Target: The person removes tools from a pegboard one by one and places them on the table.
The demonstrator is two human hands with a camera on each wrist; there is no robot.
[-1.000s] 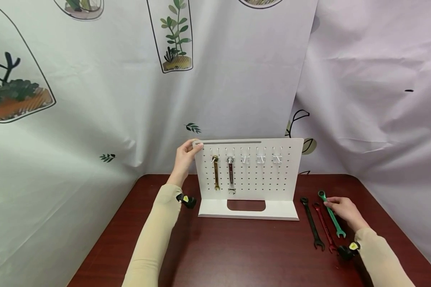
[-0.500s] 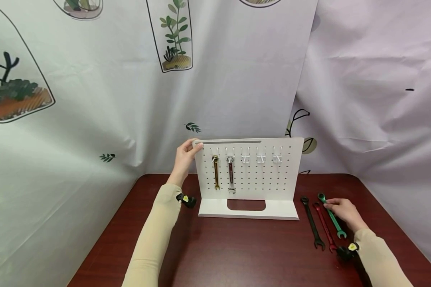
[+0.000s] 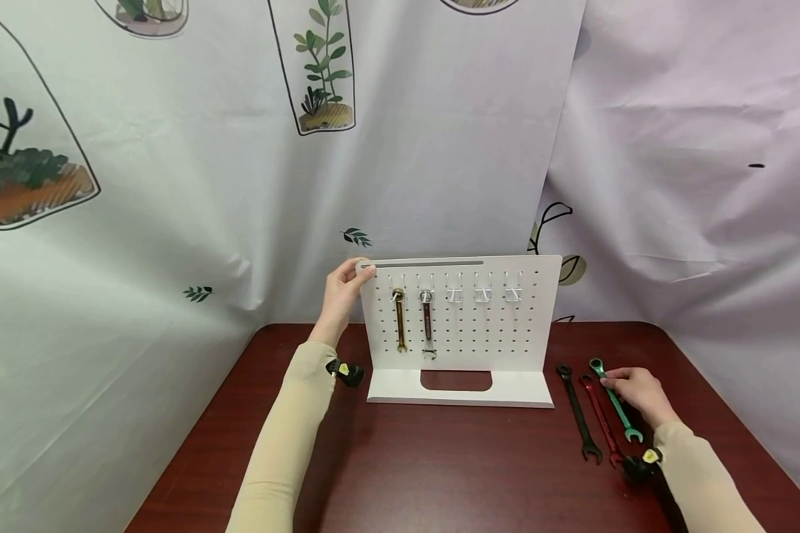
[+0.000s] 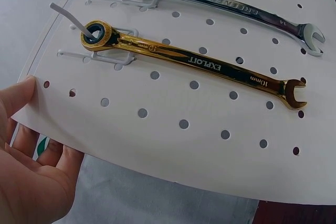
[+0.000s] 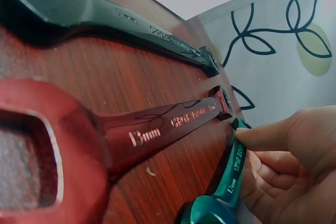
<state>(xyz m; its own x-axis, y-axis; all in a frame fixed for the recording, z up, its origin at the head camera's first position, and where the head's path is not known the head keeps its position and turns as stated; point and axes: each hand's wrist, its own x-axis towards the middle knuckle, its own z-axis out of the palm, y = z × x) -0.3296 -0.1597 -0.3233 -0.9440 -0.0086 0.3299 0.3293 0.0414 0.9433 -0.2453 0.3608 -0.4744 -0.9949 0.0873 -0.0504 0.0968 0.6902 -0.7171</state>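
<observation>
My left hand (image 3: 338,300) grips the upper left corner of a white pegboard (image 3: 487,359), thumb in front and fingers behind. On its hooks hang a gold combination wrench (image 4: 178,56) and a silver one (image 4: 215,1), each by its ring end. To the right of the board, my right hand (image 3: 641,394) pinches a green combination wrench (image 3: 617,404) near its ring end. In the right wrist view the thumb lies on top of the green shank (image 5: 231,177). A red wrench (image 5: 173,121) and a dark wrench (image 5: 142,30) lie beside it on the table.
Three clear hooks (image 3: 483,289) on the board's right side bear nothing. The board stands on a white base (image 3: 400,386) with a cut-out. Under everything is a dark red-brown table (image 3: 453,466), with a printed white cloth (image 3: 433,170) behind it.
The green wrench's ring end has dropped very slightly under my right hand. My left hand keeps its place on the board's corner.
</observation>
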